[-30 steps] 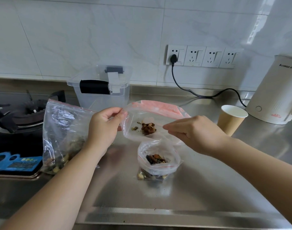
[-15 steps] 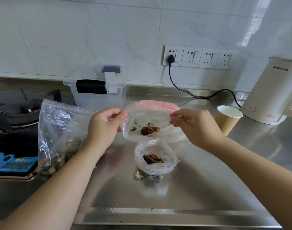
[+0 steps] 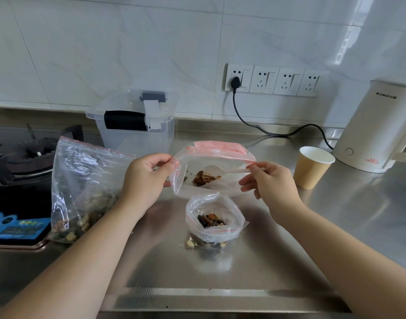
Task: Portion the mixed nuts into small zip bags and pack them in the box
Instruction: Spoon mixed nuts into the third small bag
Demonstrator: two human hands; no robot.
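Note:
My left hand point(image 3: 146, 178) pinches the left edge of a clear zip bag point(image 3: 211, 155) with a pink seal, held above the counter with a few nuts in it. My right hand point(image 3: 268, 183) pinches the handle of a white plastic spoon point(image 3: 234, 170) whose bowl lies inside that bag beside the nuts. Directly below stands a small open zip bag point(image 3: 214, 217) holding nuts, on top of a flat filled bag point(image 3: 206, 244). A large bag of mixed nuts point(image 3: 82, 180) leans at the left. The clear plastic box point(image 3: 132, 137) stands behind, against the wall.
A paper cup point(image 3: 312, 168) and a white kettle point(image 3: 370, 127) stand at the right on the steel counter point(image 3: 220, 272). A black cable point(image 3: 266, 132) runs from the wall socket to the kettle. A gas stove point(image 3: 17, 157) lies at the left.
My right hand has drawn to the right along the bag's mouth, and the spoon's handle now shows between its fingers. My left hand keeps its pinch on the bag.

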